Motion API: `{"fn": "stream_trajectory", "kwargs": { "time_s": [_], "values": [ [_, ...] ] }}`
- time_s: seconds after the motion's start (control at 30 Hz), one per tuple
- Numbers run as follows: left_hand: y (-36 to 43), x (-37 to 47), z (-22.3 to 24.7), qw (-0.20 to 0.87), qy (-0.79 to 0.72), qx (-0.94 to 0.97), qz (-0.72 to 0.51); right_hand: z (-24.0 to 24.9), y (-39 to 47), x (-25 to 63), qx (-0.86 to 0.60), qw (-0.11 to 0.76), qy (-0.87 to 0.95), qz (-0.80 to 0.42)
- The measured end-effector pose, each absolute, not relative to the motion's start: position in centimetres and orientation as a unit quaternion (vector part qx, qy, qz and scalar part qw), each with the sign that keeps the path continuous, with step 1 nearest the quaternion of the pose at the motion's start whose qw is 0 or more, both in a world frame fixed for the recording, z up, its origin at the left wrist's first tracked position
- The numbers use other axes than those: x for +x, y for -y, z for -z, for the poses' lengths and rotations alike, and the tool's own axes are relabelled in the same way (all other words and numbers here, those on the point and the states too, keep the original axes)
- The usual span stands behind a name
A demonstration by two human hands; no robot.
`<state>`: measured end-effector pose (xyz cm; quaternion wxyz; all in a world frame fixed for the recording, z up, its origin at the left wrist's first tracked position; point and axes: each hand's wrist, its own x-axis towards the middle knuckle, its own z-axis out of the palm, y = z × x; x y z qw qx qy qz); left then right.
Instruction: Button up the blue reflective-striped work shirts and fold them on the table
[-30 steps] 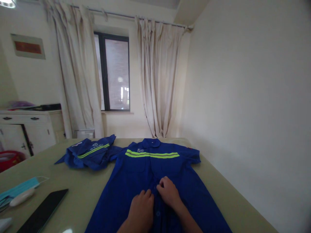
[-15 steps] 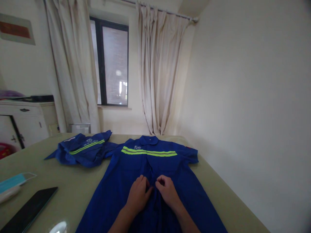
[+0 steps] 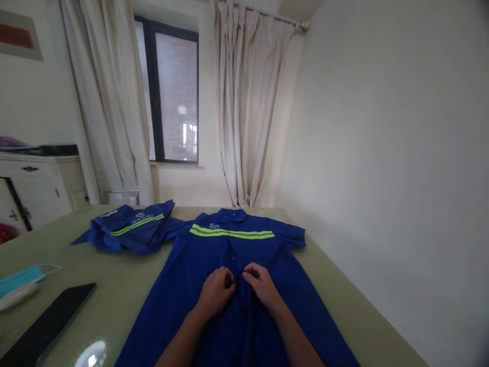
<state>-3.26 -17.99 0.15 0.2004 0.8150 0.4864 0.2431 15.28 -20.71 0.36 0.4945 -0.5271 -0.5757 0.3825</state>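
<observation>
A blue short-sleeved work garment (image 3: 198,255) with a yellow-green reflective stripe lies spread on the table, its collar at the far end. Over its middle, on the left side of the front opening, my left hand (image 3: 218,290) is closed with its fingertips on the fabric edge. My right hand (image 3: 262,284) pinches the opposite edge of the opening. The two hands are a short distance apart, and the front gapes slightly just beyond them, where a small button shows.
Another blue garment (image 3: 130,239) lies crumpled at the back left of the table (image 3: 126,275). A dark flat device (image 3: 49,321), a light blue mask (image 3: 21,280) and a pale object (image 3: 17,296) are at the left. A wall borders the right.
Both hands have shifted slightly up the front opening toward the collar. My left hand's thumb and fingers have come together. The view has tilted a little.
</observation>
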Motion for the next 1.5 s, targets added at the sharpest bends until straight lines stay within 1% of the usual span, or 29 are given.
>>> {"fn": "stream_trajectory", "kwargs": {
  "time_s": [0.23, 0.3, 0.43, 0.57, 0.73, 0.9, 1.07, 1.27, 1.4, 1.5],
  "values": [
    [18.6, -3.3, -0.2, 0.181, -0.469, 0.823, -0.265, -0.4, 21.2, 14.7, -0.546, 0.486, 0.599, -0.326],
    [18.6, -3.3, -0.1, 0.189, -0.457, 0.824, -0.276, -0.3, 21.3, 14.6, -0.549, 0.482, 0.602, -0.322],
    [18.6, -3.4, 0.2, 0.218, -0.422, 0.814, -0.335, -0.3, 21.3, 14.4, -0.564, 0.484, 0.591, -0.313],
    [18.6, -3.5, 0.5, 0.219, -0.403, 0.812, -0.361, -0.6, 21.4, 14.3, -0.587, 0.466, 0.589, -0.303],
    [18.6, -3.6, 0.9, 0.206, -0.395, 0.829, -0.339, -0.7, 21.7, 13.9, -0.591, 0.461, 0.598, -0.285],
    [18.8, -3.4, 0.5, 0.168, -0.412, 0.848, -0.290, -0.2, 21.8, 13.3, -0.609, 0.439, 0.620, -0.231],
    [19.3, -3.3, 0.0, 0.150, -0.414, 0.844, -0.307, -0.1, 21.9, 13.2, -0.621, 0.424, 0.631, -0.191],
    [19.2, -3.4, 0.1, 0.157, -0.410, 0.834, -0.333, -0.8, 22.1, 13.0, -0.636, 0.439, 0.607, -0.186],
    [19.1, -3.5, 0.3, 0.156, -0.410, 0.840, -0.319, -1.0, 22.1, 12.7, -0.643, 0.441, 0.605, -0.160],
    [19.2, -3.5, 0.3, 0.147, -0.406, 0.848, -0.308, -0.9, 22.0, 12.5, -0.643, 0.449, 0.597, -0.170]
  ]
}}
